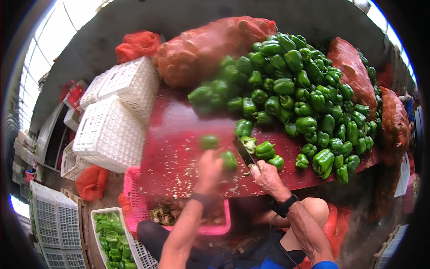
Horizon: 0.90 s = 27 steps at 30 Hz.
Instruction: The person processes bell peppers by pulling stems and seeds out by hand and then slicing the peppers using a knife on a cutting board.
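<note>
In my right hand [268, 178] is a knife [244, 153], its dark blade pointing away from me over the red tabletop [168, 130]. Just beyond the blade lies a cut green bell pepper [249, 144] with its pale inside showing. Motion smears my left hand [208, 169], so its fingers are unclear. A blurred green pepper [209, 142] is right beyond it, and a second pepper [229, 161] is beside it; I cannot tell whether it touches either. Whole peppers [265, 150] rest right of the blade. Pale seeds are scattered around my left hand.
A large heap of green peppers [309, 101] covers the table's far right. Full red mesh sacks [197, 54] stand behind and beside it. White crates [112, 134] are stacked at left. A pink basket [219, 230] with scraps and a white crate [96, 219] of cut peppers sit below.
</note>
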Each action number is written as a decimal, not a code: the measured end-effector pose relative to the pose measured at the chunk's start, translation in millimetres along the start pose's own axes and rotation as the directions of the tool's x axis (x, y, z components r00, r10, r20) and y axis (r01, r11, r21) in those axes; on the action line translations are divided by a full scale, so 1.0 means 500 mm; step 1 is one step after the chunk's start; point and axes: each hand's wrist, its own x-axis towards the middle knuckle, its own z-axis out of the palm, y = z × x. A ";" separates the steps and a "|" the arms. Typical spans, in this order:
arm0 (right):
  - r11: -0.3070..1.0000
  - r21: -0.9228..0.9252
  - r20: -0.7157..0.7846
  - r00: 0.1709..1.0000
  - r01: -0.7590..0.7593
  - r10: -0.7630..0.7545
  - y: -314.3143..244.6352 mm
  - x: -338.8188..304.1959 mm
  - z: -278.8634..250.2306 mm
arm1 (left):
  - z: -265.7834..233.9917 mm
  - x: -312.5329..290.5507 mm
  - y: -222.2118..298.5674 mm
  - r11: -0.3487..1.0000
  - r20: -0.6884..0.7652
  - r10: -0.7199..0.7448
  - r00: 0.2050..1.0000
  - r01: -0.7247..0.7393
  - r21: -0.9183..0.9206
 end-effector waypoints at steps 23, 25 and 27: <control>0.812 0.456 -0.026 0.907 -0.364 0.420 -0.011 0.039 -0.203 | 0.200 -0.031 0.140 0.933 0.336 0.289 0.897 -0.343 0.113; 0.955 0.267 -0.212 0.960 -0.126 0.185 0.039 0.027 -0.185 | 0.159 -0.059 0.164 0.963 0.271 0.188 0.944 -0.231 0.138; 1.000 -0.019 -0.116 0.993 -0.001 -0.001 0.031 0.020 -0.169 | 0.103 -0.095 0.117 0.927 0.185 0.356 0.916 -0.371 0.056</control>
